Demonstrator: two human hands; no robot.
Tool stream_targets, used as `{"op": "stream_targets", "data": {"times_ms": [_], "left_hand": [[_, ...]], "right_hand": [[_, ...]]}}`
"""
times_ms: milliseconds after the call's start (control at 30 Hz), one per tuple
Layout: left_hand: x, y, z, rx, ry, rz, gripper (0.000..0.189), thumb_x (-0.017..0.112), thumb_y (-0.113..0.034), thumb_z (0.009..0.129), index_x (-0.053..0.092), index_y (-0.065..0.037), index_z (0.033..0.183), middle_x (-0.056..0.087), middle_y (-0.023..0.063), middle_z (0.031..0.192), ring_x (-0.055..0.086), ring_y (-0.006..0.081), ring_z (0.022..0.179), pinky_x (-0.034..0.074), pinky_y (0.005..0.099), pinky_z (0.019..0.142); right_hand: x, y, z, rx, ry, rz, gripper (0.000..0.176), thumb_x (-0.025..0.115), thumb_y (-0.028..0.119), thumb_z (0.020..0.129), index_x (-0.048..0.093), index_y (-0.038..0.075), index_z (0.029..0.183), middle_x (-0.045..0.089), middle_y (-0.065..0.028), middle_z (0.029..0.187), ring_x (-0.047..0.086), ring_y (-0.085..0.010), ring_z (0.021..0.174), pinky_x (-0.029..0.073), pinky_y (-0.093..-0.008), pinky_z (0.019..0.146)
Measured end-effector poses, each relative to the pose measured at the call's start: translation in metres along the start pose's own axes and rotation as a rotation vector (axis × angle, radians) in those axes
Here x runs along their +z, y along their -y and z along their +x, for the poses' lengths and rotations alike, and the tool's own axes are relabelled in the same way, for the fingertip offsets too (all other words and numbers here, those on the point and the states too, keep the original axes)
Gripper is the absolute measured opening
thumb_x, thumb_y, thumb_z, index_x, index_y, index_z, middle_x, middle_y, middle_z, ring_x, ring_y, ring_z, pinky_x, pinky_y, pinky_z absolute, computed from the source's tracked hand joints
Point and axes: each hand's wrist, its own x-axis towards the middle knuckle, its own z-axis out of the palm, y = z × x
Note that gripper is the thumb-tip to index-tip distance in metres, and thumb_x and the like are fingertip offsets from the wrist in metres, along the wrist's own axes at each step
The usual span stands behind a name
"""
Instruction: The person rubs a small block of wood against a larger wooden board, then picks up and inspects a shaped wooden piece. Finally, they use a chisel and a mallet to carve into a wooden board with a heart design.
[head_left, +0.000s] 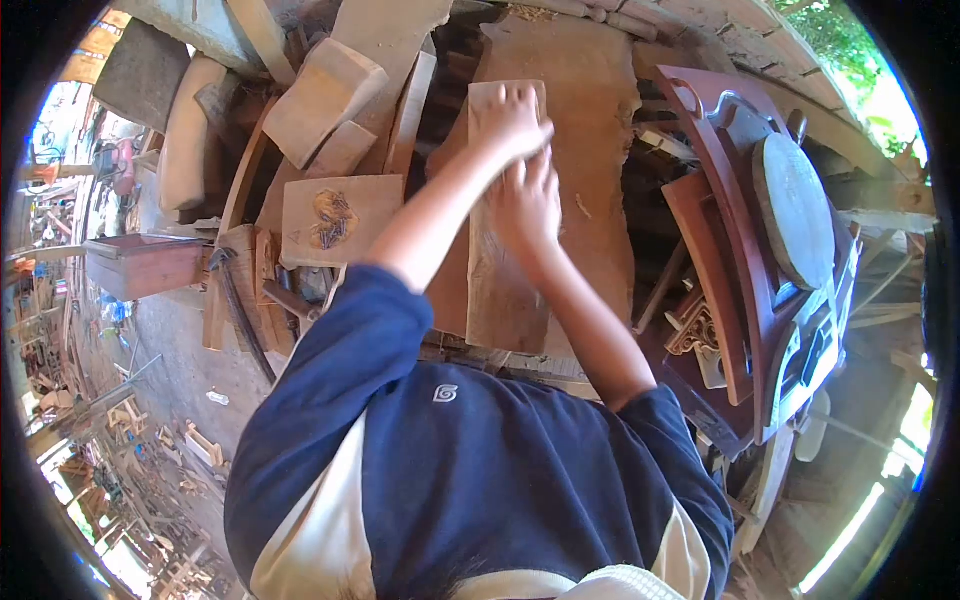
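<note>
A narrow pale wooden board (500, 300) lies lengthwise on a wider brown plank (600, 150). My left hand (510, 120) sits on the board's far end with its fingers curled over the edge. Just below it, my right hand (525, 205) presses palm-down on the middle of the board. Its fingertips reach up against the left hand and are partly hidden, so I cannot tell if anything is under the palm. Both arms stretch out from my navy and white shirt.
A square panel with a small carved motif (335, 220) lies left of the board, with stacked wood blocks (325, 95) beyond it. To the right stand a dark red carved frame (730, 230) and a round grey disc (795, 205). A reddish box (145, 265) stands far left.
</note>
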Motion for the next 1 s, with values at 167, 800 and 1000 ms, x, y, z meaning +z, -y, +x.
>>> {"op": "stream_targets", "data": {"times_ms": [167, 800, 1000], "left_hand": [[0.016, -0.025, -0.216, 0.180, -0.014, -0.138, 0.079, 0.065, -0.038, 0.084, 0.033, 0.002, 0.145, 0.040, 0.0254, 0.144, 0.034, 0.0472, 0.133, 0.029, 0.0569, 0.112], [-0.011, 0.023, 0.051, 0.034, -0.098, -0.179, 0.053, 0.059, -0.047, 0.086, 0.053, -0.008, 0.121, 0.055, 0.0179, 0.128, 0.049, 0.0367, 0.123, 0.041, 0.0519, 0.103], [0.025, 0.004, -0.191, 0.216, -0.208, -0.279, 0.062, 0.067, -0.032, 0.084, 0.047, 0.001, 0.131, 0.047, 0.0227, 0.131, 0.042, 0.0417, 0.126, 0.035, 0.0544, 0.104]], "right_hand": [[-0.060, 0.012, -0.188, 0.000, 0.085, 0.335, 0.055, 0.074, 0.024, 0.077, 0.047, -0.004, 0.116, 0.039, -0.0374, 0.132, 0.053, -0.0508, 0.113, 0.051, -0.0482, 0.095], [0.019, -0.024, 0.071, 0.118, 0.020, 0.333, 0.115, 0.075, 0.033, 0.075, -0.001, 0.001, 0.155, 0.017, -0.0256, 0.159, 0.031, -0.0417, 0.142, 0.039, -0.0428, 0.111], [-0.028, 0.014, -0.165, -0.011, 0.042, 0.561, 0.107, 0.079, 0.012, 0.062, 0.025, 0.007, 0.154, 0.025, -0.0369, 0.151, 0.038, -0.0517, 0.135, 0.052, -0.0509, 0.096]]}}
